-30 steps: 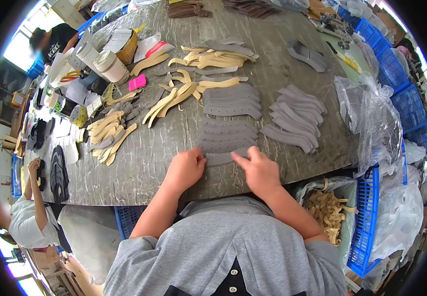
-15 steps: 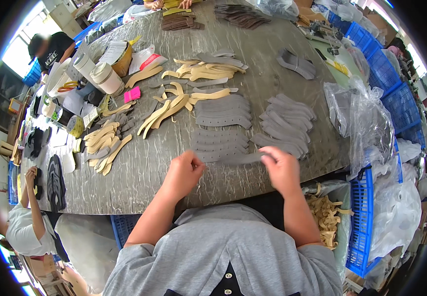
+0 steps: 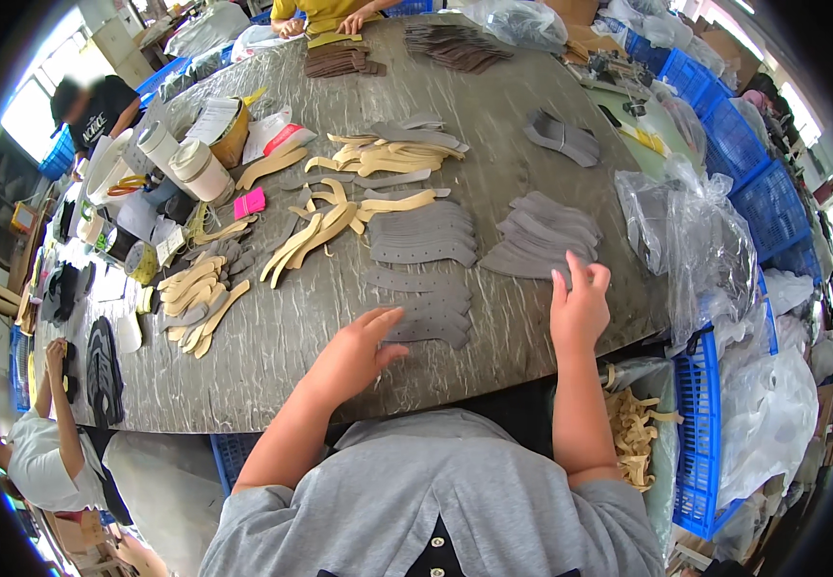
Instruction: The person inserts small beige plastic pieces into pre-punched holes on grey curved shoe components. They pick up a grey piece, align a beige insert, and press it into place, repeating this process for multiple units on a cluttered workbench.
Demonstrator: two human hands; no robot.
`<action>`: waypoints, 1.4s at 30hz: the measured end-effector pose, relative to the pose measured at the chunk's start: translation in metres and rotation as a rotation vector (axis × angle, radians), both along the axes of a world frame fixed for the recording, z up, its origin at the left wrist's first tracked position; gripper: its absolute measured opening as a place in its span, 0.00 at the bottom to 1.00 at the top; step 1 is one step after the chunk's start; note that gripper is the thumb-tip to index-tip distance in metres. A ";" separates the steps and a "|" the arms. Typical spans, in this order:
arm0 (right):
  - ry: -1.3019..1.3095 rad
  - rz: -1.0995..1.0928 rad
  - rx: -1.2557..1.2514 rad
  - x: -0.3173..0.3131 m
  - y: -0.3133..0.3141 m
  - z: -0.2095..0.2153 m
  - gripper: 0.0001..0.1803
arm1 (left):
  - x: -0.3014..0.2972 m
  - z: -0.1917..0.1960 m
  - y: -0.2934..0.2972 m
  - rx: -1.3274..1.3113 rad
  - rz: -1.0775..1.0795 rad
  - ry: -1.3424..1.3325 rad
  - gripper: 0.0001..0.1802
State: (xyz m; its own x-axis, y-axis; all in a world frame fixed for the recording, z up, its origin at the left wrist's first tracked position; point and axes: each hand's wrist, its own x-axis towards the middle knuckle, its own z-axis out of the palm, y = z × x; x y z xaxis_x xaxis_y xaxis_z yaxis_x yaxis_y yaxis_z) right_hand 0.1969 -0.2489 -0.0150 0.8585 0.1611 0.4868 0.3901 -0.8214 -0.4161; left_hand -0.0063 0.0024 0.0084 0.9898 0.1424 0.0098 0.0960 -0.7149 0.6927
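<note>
Both hands are working at the near edge of the bench. Left hand (image 3: 359, 351) is lying palm down, fingers loosely spread and nearly flat, fingertips touching the near edge of the fanned row of grey cut pieces (image 3: 421, 308); it is gripping nothing. Right hand (image 3: 578, 310) is reaching up with fingers extended and slightly apart, fingertips (image 3: 570, 274) resting on the lower corner of the right grey stack (image 3: 542, 240). Whether a single piece is pinched there I cannot tell; the thumb is hidden.

Going by size. Grey marbled table (image 3: 272, 356) is carrying everything. Clear plastic bags (image 3: 695, 240) are bulging at my right, just beside blue crates (image 3: 715, 452). A second fan of grey pieces (image 3: 421, 238) is sitting above the near row. Tan curved pieces (image 3: 315, 231) are lying to the left of it, with more tan ones (image 3: 195, 293) further left. Tape rolls (image 3: 200, 168) are standing at the far left; a small pink tag (image 3: 249, 203) is lying near them. Tan offcuts (image 3: 633, 433) are filling a bin below the table edge by my right arm.

Handling judgement: the grey pieces are looking thin, light and floppy, matte rather than slick. They are overlapping closely, so one should peel off best by lifting an exposed corner or end with thumb and forefinger, not by pressing down on the middle.
</note>
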 end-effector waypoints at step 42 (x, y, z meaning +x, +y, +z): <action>1.405 0.465 1.716 -0.074 0.052 0.017 0.06 | 0.001 0.028 -0.002 -0.132 0.074 -0.407 0.08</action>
State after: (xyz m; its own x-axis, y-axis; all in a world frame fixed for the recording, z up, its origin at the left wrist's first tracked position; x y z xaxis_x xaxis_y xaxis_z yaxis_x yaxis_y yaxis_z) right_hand 0.1229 -0.1974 0.0021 0.7123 0.6136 -0.3407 -0.6904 0.5253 -0.4973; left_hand -0.0051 0.0006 0.0368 0.8960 0.2390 0.3743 -0.1563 -0.6191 0.7696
